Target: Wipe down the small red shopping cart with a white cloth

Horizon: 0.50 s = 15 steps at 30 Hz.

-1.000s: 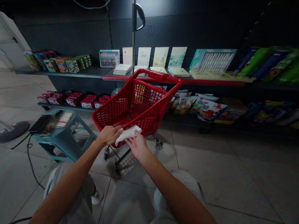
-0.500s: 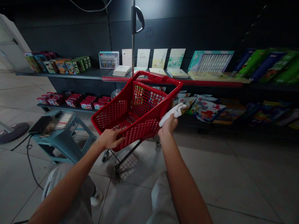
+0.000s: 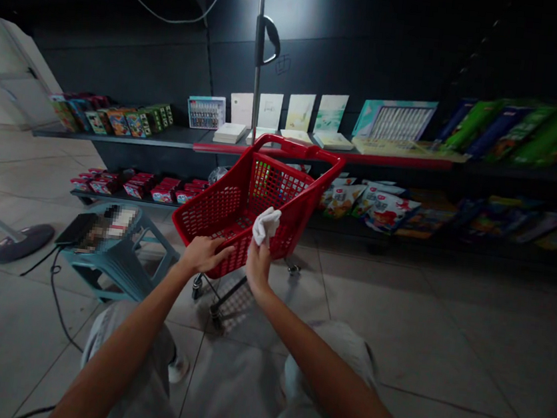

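A red plastic shopping cart (image 3: 286,233) with a slotted basket and metal legs on casters stands in front of me. My left hand (image 3: 203,255) is closed over the near corner of its basket rim, fingers inside and thumb outside. A folded white cloth (image 3: 266,224) is gripped in my right hand (image 3: 258,267). This hand is at the basket's near long side, with the cloth by the top rim; whether the cloth presses on the plastic is hard to tell.
A blue-grey stool (image 3: 152,235) with a dark device and blurred items stands left of the cart. Behind, a shelf (image 3: 165,141) bears boxes, booklets and snack bags. A metal pole (image 3: 256,92) rises behind the cart. A round stand base (image 3: 23,242) and cables lie on the floor.
My right hand has moved left along the basket's side with the cloth, from near the handle end towards my left hand. The left hand keeps its hold on the rim.
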Each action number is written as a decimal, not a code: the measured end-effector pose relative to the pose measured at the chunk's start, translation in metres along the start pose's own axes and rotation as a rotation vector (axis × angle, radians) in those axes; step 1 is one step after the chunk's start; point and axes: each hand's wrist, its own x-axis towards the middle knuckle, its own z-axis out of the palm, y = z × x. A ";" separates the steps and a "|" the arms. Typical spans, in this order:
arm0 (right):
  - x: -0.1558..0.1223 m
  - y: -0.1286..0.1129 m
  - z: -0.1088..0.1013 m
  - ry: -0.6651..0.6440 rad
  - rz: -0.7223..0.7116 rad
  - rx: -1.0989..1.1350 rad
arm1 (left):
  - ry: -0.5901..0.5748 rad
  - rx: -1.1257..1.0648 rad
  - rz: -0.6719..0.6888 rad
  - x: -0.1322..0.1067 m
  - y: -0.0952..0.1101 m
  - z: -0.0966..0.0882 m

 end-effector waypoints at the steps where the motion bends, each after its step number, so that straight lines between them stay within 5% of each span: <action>1: -0.011 -0.002 0.004 -0.006 -0.022 -0.038 | 0.001 0.002 -0.006 0.001 -0.001 0.000; 8: -0.065 -0.003 0.015 -0.236 -0.067 -0.169 | -0.015 0.021 0.008 0.002 -0.005 0.002; 12: -0.062 0.000 0.005 -0.304 -0.029 -0.157 | -0.023 0.014 0.005 0.000 -0.007 0.001; 15: -0.049 0.000 -0.001 -0.309 0.115 0.049 | 0.001 0.007 0.028 -0.001 -0.007 0.002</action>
